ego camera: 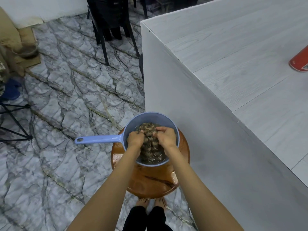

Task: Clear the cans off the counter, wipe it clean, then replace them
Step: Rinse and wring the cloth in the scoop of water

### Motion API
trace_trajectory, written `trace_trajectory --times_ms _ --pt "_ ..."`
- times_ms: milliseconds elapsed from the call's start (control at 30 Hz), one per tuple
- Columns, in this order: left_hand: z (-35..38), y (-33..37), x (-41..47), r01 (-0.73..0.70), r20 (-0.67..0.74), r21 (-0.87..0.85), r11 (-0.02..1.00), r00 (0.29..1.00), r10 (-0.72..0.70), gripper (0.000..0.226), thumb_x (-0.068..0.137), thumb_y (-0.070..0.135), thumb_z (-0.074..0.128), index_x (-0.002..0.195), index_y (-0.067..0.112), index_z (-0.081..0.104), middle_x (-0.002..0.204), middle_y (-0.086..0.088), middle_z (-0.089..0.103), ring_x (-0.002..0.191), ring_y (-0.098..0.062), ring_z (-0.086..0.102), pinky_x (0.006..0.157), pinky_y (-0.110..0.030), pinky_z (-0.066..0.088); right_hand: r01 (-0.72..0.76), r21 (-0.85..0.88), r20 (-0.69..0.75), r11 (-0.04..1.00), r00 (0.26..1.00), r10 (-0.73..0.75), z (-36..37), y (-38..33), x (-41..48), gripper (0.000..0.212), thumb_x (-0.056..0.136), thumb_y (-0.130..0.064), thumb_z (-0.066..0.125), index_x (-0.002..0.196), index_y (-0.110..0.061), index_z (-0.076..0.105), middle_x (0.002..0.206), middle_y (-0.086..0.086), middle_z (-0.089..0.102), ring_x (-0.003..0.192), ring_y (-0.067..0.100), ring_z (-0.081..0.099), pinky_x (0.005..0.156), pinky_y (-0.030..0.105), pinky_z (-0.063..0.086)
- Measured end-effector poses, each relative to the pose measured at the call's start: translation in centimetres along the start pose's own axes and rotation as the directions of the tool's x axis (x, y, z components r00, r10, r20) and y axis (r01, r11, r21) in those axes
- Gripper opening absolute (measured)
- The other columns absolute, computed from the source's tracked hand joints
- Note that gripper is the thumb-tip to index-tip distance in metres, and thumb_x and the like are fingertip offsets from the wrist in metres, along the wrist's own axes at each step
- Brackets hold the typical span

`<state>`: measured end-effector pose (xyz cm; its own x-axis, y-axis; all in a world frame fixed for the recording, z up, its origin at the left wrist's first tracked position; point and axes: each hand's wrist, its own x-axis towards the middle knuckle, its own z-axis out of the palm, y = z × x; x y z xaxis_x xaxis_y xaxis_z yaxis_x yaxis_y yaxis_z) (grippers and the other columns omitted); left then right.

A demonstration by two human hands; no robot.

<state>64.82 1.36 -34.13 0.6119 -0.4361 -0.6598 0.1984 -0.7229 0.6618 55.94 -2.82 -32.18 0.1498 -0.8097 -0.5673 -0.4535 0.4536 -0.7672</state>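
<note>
A wet brown-grey cloth (150,144) hangs bunched over dark water inside a blue plastic scoop bowl (133,120) with a long handle (98,140). My left hand (135,138) grips the cloth's left side and my right hand (166,136) grips its right side, both inside the bowl. The bowl stands on a round brown wooden stool (150,180). To the right is the grey-white counter (241,55), with one red can (300,61) at its far right edge, partly cut off by the frame.
Marble-patterned floor (66,97) spreads to the left. Black chairs (110,22) stand at the back, a black folding stand (15,124) at the left, and brown sacks with a bowl (25,50) at the far left. My bare feet (150,203) are under the stool.
</note>
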Motion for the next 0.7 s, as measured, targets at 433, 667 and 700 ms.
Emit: trace_trajectory --times_ms 433,667,700 --pt "-0.6 0.1 -0.7 0.009 0.128 -0.287 0.958 0.991 0.029 0.027 0.095 0.011 0.039 0.113 0.003 0.058 0.115 -0.019 0.062 0.107 -0.031 0.057 0.097 -0.042 0.046 0.226 -0.339 0.196 0.913 0.966 -0.166 -2.1 -1.1 -1.4 0.051 0.072 -0.014 0.077 0.118 -0.007 0.054 0.107 0.008 0.063 0.094 0.019 0.056 0.075 0.02 0.038" --pt "-1.4 1.4 -1.0 -0.099 0.267 0.148 0.984 0.962 0.057 0.044 0.092 0.01 0.033 0.136 0.008 0.039 0.133 -0.016 0.05 0.119 -0.032 0.047 0.103 -0.042 0.039 0.345 -0.342 0.148 0.874 0.938 -0.313 -2.9 -1.2 -2.2 0.04 0.077 -0.022 0.074 0.116 -0.017 0.063 0.087 0.001 0.066 0.077 0.016 0.061 0.083 0.035 0.052" --pt "-1.8 1.5 -1.4 -0.189 0.293 0.301 0.935 0.951 0.098 0.045 0.092 0.01 0.035 0.137 0.009 0.037 0.135 -0.015 0.049 0.119 -0.032 0.047 0.101 -0.037 0.039 0.361 -0.342 0.163 0.868 0.932 -0.323 -3.2 -1.2 -2.2 0.041 0.077 -0.022 0.073 0.116 -0.018 0.063 0.095 0.004 0.068 0.082 0.017 0.063 0.085 0.038 0.053"
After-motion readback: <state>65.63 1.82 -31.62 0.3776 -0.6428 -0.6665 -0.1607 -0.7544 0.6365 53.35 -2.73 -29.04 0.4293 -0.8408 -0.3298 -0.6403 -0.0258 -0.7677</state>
